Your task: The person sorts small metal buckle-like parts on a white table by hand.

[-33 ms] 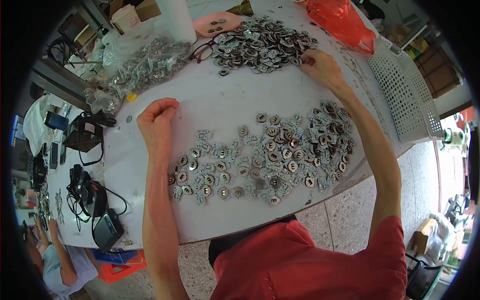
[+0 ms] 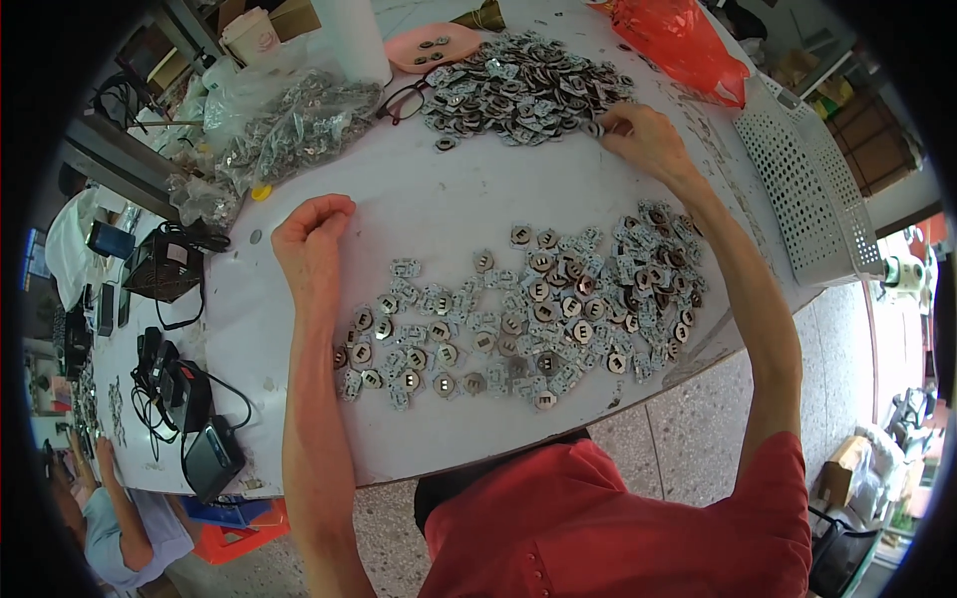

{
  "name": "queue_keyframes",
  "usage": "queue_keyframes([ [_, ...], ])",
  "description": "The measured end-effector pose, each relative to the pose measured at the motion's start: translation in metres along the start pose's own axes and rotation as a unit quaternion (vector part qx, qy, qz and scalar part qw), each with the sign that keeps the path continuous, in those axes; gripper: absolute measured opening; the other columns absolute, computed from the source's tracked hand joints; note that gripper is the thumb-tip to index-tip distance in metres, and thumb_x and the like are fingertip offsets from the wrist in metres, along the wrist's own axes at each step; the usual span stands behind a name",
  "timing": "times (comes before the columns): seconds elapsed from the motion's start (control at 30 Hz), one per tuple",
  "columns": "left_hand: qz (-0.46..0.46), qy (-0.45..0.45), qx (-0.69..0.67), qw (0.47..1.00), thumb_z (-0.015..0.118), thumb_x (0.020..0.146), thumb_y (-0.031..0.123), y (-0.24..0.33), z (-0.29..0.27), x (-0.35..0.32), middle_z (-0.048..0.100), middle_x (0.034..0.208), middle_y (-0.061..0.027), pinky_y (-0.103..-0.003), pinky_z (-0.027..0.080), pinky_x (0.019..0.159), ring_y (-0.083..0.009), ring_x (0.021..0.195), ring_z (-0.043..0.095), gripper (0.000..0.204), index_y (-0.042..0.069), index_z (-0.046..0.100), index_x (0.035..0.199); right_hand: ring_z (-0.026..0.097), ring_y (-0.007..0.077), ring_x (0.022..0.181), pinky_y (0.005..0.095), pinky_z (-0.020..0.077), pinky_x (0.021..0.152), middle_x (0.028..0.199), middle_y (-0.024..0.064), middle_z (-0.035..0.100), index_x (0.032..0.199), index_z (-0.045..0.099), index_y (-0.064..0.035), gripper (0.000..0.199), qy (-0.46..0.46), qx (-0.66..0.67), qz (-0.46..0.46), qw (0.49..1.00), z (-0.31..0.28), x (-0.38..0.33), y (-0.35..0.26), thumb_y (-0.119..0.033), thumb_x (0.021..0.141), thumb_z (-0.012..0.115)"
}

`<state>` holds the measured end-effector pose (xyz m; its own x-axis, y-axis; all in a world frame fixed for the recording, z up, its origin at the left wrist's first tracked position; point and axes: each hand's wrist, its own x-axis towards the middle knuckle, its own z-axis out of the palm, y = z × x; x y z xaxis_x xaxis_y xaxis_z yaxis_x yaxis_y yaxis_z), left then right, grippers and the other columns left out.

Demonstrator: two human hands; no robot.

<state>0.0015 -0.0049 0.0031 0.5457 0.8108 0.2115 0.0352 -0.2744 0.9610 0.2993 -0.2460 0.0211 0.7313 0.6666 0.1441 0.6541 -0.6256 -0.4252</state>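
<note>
My right hand is at the right edge of the far heap of small metal parts, its thumb and fingers pinched on a small round metal part. The heap is dense, with round dark and silvery discs and pale plates. My left hand hovers at the left over the white table, its fingers curled in a pinch; whether anything is in them is hidden. Nearer me lies a second, looser spread of parts, each a disc with a dark mark beside pale, patterned tabs.
Eyeglasses and a pink tray lie beside the far heap. Clear bags of metal parts are at back left, a red bag and white perforated basket at right. Black adapters with cords are at left. Another person's arms show lower left.
My right hand's fingertips have shifted very slightly, with the small round part showing a little more between them. The left hand and the heaps look the same.
</note>
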Motion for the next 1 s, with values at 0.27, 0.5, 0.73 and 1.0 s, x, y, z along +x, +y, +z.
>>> queue_keyframes([
  [0.27,-0.005,-0.015,0.009,1.0,0.054,0.073,-0.002,-0.003,-0.001,0.002,0.065,0.083,-0.006,-0.022,0.043,0.076,-0.0114,0.08,0.058,0.02,-0.002,0.067,0.088,0.062,0.0233,0.084,0.0326,0.048,0.074,0.09,0.0112,0.066,0.096,0.064,-0.0062,0.031,-0.008,0.078,-0.056,0.995,-0.01,-0.011,0.001,-0.019,0.068,0.067],
  [0.5,0.005,-0.006,0.009,1.0,0.054,0.074,-0.003,0.001,0.002,0.0,0.064,0.078,-0.0036,-0.021,0.041,0.071,-0.0091,0.073,0.054,0.016,-0.003,0.067,0.084,0.062,0.0248,0.084,0.0343,0.0483,0.076,0.088,0.0124,0.064,0.1,0.063,-0.005,0.031,0.034,0.016,-0.079,0.996,0.0,-0.012,0.009,-0.016,0.071,0.065],
  [0.73,0.003,-0.002,-0.011,1.0,0.053,0.073,-0.003,0.0,0.002,0.0,0.064,0.078,-0.0036,-0.021,0.041,0.072,-0.009,0.073,0.054,0.017,-0.003,0.067,0.084,0.061,0.0291,0.084,0.0385,0.048,0.076,0.087,0.0141,0.063,0.097,0.064,-0.0047,0.023,0.005,0.051,-0.088,0.995,-0.002,-0.024,-0.014,-0.011,0.075,0.059],
  [1.0,0.008,-0.003,-0.015,1.0,0.053,0.073,-0.003,0.0,0.002,0.0,0.064,0.078,-0.0036,-0.021,0.04,0.07,-0.0086,0.073,0.054,0.018,-0.002,0.067,0.084,0.06,0.0318,0.09,0.0388,0.047,0.08,0.096,0.0181,0.063,0.097,0.063,-0.0019,0.023,0.059,0.059,-0.1,0.991,-0.006,-0.023,-0.028,-0.006,0.078,0.051],
])
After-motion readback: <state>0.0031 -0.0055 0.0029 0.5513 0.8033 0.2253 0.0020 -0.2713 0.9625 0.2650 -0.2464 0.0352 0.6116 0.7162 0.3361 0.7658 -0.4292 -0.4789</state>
